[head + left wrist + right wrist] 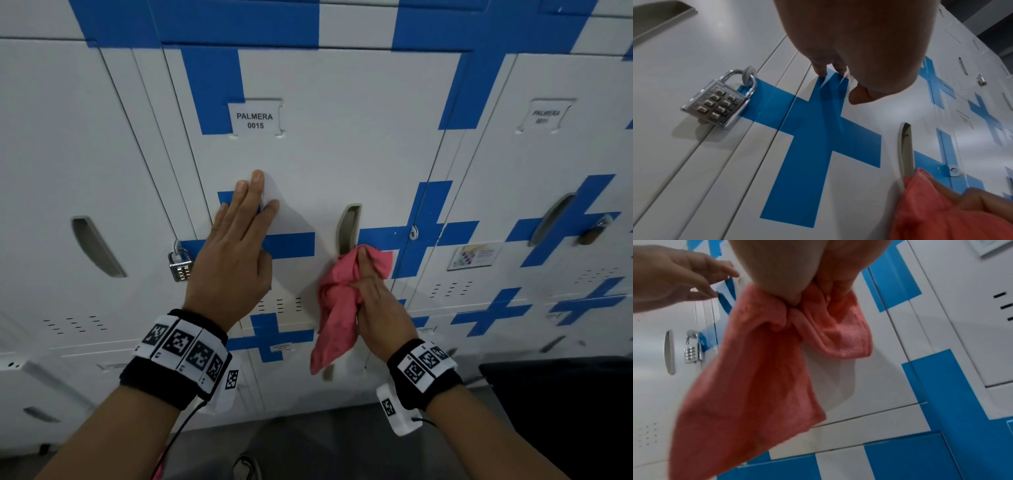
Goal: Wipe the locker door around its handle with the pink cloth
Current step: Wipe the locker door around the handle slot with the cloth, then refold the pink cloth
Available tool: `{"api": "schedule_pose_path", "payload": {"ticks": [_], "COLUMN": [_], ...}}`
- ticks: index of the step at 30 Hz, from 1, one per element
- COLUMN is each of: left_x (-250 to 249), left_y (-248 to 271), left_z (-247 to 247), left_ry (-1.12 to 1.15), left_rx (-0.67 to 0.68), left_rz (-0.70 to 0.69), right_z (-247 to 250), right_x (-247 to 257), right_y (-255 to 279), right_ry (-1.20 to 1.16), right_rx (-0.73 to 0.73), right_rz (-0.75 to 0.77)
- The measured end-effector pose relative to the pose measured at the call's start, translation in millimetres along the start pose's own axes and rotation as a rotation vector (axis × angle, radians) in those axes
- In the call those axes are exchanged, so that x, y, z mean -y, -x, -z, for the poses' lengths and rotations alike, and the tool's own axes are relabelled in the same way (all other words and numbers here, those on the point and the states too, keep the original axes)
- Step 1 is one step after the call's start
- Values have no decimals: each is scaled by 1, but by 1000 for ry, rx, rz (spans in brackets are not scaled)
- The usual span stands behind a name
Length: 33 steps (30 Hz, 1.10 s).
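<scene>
On door (342,154): flat left hand (236,246), cloth-gripping right hand (380,308)

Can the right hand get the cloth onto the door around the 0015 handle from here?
Probably yes. The right hand grips the pink cloth right below the handle, nothing between. The left hand lies flat on the door, off to the side.

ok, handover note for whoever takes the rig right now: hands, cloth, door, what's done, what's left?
Left hand: open, fingers straight, flat against the locker door left of the handle.
Right hand: grips the bunched pink cloth, its top edge at the handle's lower end, the rest hanging loose.
Done: cloth brought to the handle; how much is already wiped cannot be told.
Left: wipe around the handle.
</scene>
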<state>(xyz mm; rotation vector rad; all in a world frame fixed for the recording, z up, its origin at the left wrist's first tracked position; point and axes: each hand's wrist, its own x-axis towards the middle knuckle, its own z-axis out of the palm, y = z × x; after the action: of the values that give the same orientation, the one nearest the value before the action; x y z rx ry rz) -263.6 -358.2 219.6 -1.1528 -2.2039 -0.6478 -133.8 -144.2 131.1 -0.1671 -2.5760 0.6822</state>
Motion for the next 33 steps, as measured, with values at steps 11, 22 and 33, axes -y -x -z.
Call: {"api": "schedule_pose_path", "payload": {"ticks": [11,22,33], "left_x": [-30,-106,-180], "left_y": [2,13,15], "left_z": [2,13,-23], "left_ry": [-18,266,579], "left_rx": [51,498,514], "left_rz": [80,124,144], "right_z": [55,98,172], "right_x": [26,25,-2], "right_y": [-13,20,74], "right_ry": [118,66,105], "right_rx": [62,31,103], "right_rz": [11,-152,-194]}}
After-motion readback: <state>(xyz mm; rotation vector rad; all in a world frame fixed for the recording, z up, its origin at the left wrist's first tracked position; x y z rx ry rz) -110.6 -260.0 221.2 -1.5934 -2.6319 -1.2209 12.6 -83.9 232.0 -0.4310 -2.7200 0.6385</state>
